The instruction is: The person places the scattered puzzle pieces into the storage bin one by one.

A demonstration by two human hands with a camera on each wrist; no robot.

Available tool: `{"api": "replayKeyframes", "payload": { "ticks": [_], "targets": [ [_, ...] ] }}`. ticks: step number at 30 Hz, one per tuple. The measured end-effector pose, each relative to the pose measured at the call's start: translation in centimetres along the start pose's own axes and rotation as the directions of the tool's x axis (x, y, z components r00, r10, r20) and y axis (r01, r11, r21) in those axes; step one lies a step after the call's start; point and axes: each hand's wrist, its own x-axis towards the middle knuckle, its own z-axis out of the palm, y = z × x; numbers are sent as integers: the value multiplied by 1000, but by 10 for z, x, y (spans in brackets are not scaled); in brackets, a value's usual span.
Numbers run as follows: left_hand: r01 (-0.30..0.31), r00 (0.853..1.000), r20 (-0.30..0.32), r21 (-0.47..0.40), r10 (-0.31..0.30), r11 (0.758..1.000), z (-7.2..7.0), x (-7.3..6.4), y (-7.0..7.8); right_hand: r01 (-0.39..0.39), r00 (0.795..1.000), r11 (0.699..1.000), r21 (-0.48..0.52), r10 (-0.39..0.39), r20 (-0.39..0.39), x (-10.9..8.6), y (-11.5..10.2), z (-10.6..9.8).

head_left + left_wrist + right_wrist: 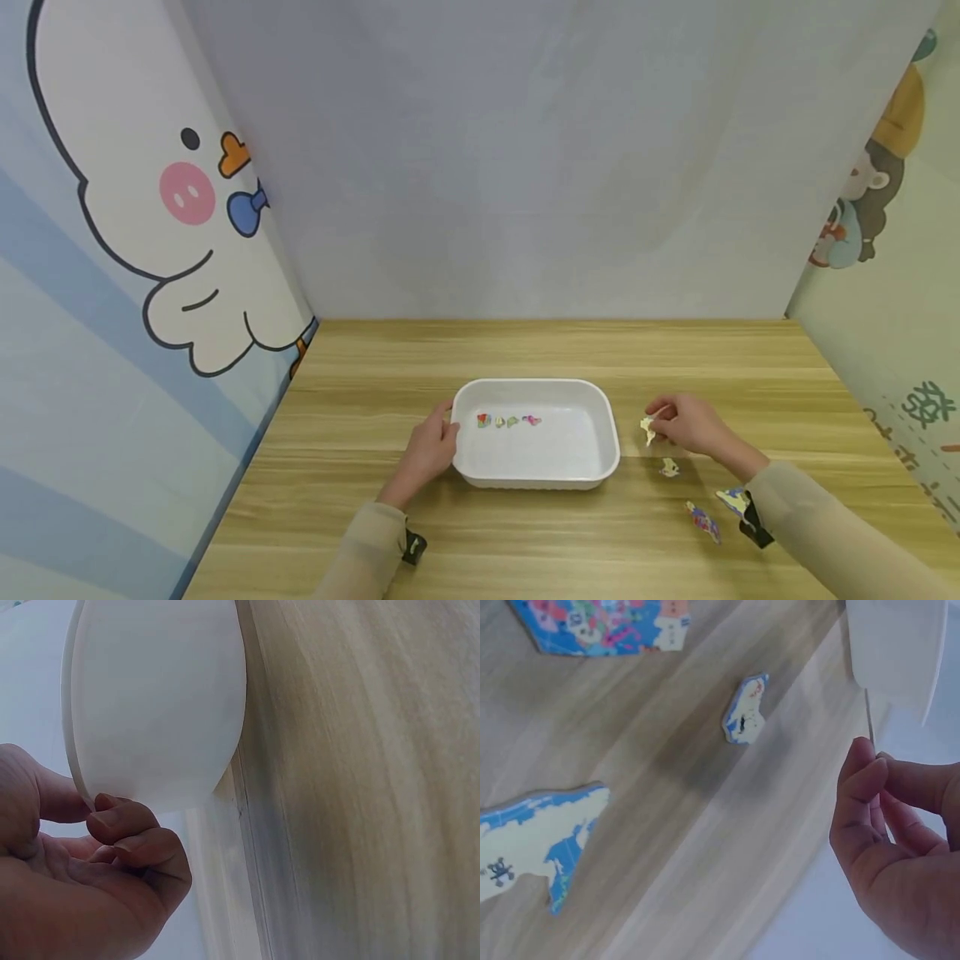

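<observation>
A white plastic tray (536,483) stands on the wooden table, with several small coloured pieces (532,420) lying in a row inside it. My left hand (433,442) grips the tray's left rim; the left wrist view has the thumb and curled fingers on its edge (69,697). To the right of the tray, my right hand (690,425) pinches a thin, flat map puzzle piece (647,430) above the table. That piece shows edge-on in the right wrist view. Below this hand lies a small cream and blue map puzzle piece (745,710).
Nearer the right sleeve lie a multicoloured map puzzle piece (702,522) and a larger cream and blue one (544,832). A pale curtain (525,167) hangs behind the wooden table (360,358). Printed cartoon panels (112,333) flank both sides.
</observation>
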Motion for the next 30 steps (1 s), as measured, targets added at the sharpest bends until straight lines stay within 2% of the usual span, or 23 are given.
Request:
{"api": "replayKeyframes", "payload": {
  "ticks": [6,12,30],
  "targets": [
    [18,1000,16,-14,-18,1000,-2,0,0,-3,1000,1000,16,3,22,4,-7,-5],
    [36,999,27,-16,-36,999,-3,0,1,9,1000,999,33,-9,3,10,-15,-7],
    [46,999,29,-14,-46,999,-3,-2,7,34,999,999,-31,-35,-18,17,-39,-8]
  ]
}}
